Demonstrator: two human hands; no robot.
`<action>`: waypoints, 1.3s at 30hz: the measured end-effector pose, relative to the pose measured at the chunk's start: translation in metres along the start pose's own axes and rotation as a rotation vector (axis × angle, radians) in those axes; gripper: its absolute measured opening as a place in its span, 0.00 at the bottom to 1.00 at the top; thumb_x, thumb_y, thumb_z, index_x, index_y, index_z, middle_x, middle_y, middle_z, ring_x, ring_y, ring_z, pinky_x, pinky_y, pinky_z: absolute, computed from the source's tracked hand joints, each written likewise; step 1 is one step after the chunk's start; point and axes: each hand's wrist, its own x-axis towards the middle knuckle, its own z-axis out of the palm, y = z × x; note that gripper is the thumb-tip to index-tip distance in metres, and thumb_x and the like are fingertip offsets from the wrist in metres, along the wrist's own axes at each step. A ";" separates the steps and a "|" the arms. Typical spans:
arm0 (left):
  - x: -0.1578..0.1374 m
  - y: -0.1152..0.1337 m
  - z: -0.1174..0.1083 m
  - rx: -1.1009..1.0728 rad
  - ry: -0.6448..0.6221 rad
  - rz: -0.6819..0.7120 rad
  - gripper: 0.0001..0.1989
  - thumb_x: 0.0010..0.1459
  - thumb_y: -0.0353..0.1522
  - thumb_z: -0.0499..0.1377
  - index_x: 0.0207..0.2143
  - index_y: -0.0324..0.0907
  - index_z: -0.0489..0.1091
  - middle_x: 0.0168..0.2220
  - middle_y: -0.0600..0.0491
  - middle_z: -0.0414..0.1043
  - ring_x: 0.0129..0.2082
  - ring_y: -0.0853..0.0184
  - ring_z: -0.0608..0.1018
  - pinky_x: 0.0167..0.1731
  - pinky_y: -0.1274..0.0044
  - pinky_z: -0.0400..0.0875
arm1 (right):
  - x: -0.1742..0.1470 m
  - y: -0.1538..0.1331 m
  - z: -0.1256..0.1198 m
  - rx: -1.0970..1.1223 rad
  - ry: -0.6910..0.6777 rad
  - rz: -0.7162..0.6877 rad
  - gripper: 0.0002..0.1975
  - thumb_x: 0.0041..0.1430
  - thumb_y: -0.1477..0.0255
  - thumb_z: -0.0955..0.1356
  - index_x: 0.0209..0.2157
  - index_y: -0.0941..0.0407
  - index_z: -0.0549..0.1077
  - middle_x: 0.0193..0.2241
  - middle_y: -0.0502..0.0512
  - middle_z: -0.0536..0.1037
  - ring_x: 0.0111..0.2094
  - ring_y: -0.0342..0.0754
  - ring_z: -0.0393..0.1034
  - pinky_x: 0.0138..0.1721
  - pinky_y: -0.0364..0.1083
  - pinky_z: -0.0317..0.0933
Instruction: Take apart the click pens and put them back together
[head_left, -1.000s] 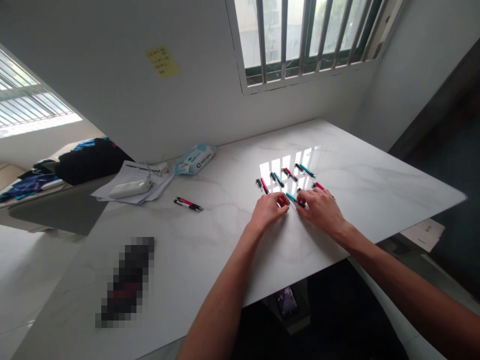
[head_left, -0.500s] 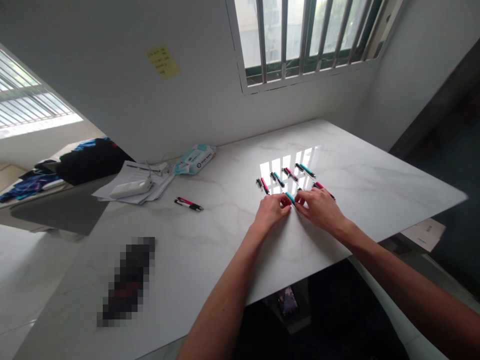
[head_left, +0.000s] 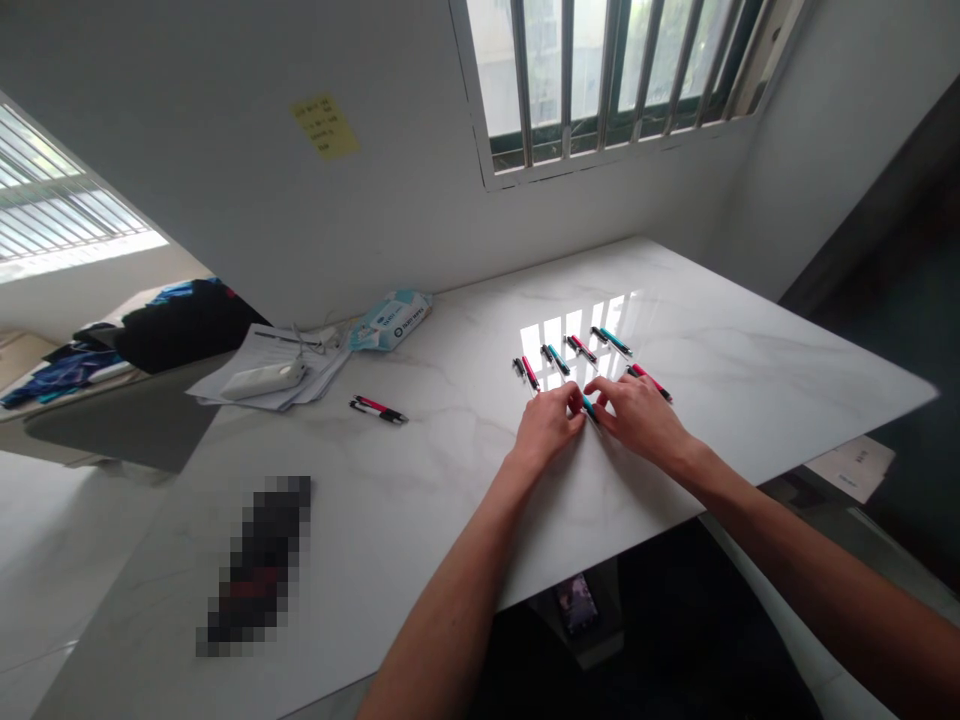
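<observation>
My left hand (head_left: pixel 550 422) and my right hand (head_left: pixel 643 415) meet low over the right part of the table. Between their curled fingertips is a teal pen (head_left: pixel 590 408) with a dark tip, slanting toward me; the fingers hide part of it. Beyond the hands lie pens in a row: a red pen (head_left: pixel 530 373), a teal pen (head_left: pixel 559 359), a red pen (head_left: pixel 583 349) and a teal pen (head_left: pixel 616 341), with black and white pieces beside them. Another red pen (head_left: pixel 651 382) rests just past my right fingers.
On the white marbled table (head_left: pixel 450 480), a red pen and a white pen (head_left: pixel 379 409) lie to the left. Papers (head_left: pixel 206 380), a white device (head_left: pixel 264 379) and a wipes pack (head_left: pixel 392 319) stand by the wall. A pixelated dark item (head_left: pixel 259 560) lies front left; a phone (head_left: pixel 577 604) is below the edge.
The teal pen between my fingertips has shifted slightly toward me, and its dark tip now shows below my fingers. My left hand has moved a little to the right.
</observation>
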 end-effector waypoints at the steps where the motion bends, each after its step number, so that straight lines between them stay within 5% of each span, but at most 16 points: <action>1: 0.000 0.000 -0.001 0.001 -0.003 0.004 0.05 0.58 0.27 0.63 0.37 0.45 0.76 0.37 0.53 0.82 0.34 0.65 0.80 0.40 0.73 0.73 | 0.000 -0.001 0.000 0.001 -0.001 0.005 0.11 0.67 0.77 0.66 0.45 0.54 0.79 0.32 0.57 0.84 0.40 0.57 0.77 0.46 0.53 0.61; 5: 0.002 -0.008 -0.022 -0.015 0.015 0.015 0.06 0.58 0.28 0.62 0.38 0.46 0.75 0.41 0.55 0.82 0.32 0.67 0.79 0.37 0.75 0.71 | 0.000 0.002 -0.004 0.018 0.007 -0.003 0.11 0.68 0.76 0.66 0.45 0.53 0.80 0.31 0.55 0.83 0.39 0.56 0.77 0.48 0.54 0.60; 9: -0.002 -0.035 -0.069 0.167 0.154 -0.081 0.09 0.59 0.28 0.59 0.40 0.47 0.76 0.44 0.53 0.82 0.37 0.63 0.80 0.41 0.73 0.72 | 0.001 0.015 -0.012 0.084 0.037 -0.012 0.10 0.68 0.73 0.67 0.45 0.52 0.80 0.32 0.53 0.84 0.40 0.56 0.76 0.49 0.55 0.60; 14: -0.038 -0.101 -0.132 0.518 0.274 -0.198 0.14 0.61 0.30 0.57 0.47 0.46 0.78 0.50 0.48 0.80 0.50 0.53 0.78 0.56 0.64 0.69 | 0.011 0.022 -0.021 0.141 0.109 -0.009 0.08 0.66 0.72 0.67 0.42 0.52 0.80 0.31 0.53 0.84 0.39 0.56 0.75 0.48 0.55 0.60; 18: -0.069 -0.155 -0.160 0.539 0.436 -0.410 0.17 0.61 0.34 0.58 0.51 0.47 0.79 0.56 0.45 0.77 0.56 0.46 0.75 0.59 0.55 0.67 | 0.030 0.005 -0.027 0.245 0.216 -0.052 0.11 0.66 0.73 0.67 0.46 0.52 0.79 0.34 0.53 0.83 0.40 0.55 0.75 0.50 0.55 0.61; 22: -0.078 -0.182 -0.165 0.478 0.370 -0.368 0.16 0.60 0.35 0.59 0.49 0.48 0.80 0.55 0.45 0.78 0.54 0.50 0.76 0.62 0.57 0.65 | 0.059 -0.029 -0.032 0.342 0.284 -0.139 0.13 0.67 0.74 0.65 0.49 0.52 0.78 0.35 0.53 0.83 0.39 0.53 0.74 0.48 0.53 0.61; 29: -0.082 -0.186 -0.159 0.506 0.305 -0.424 0.17 0.60 0.32 0.56 0.48 0.45 0.81 0.50 0.45 0.81 0.52 0.49 0.77 0.59 0.61 0.68 | 0.113 -0.079 -0.009 0.422 0.300 -0.332 0.13 0.68 0.77 0.65 0.49 0.54 0.78 0.36 0.53 0.82 0.41 0.52 0.72 0.50 0.51 0.58; 39: -0.087 -0.191 -0.168 0.545 0.247 -0.400 0.16 0.60 0.31 0.56 0.46 0.46 0.81 0.51 0.45 0.80 0.52 0.52 0.78 0.60 0.63 0.67 | 0.106 -0.074 0.030 0.493 0.170 -0.407 0.12 0.67 0.77 0.65 0.47 0.54 0.79 0.37 0.54 0.83 0.43 0.53 0.71 0.49 0.51 0.58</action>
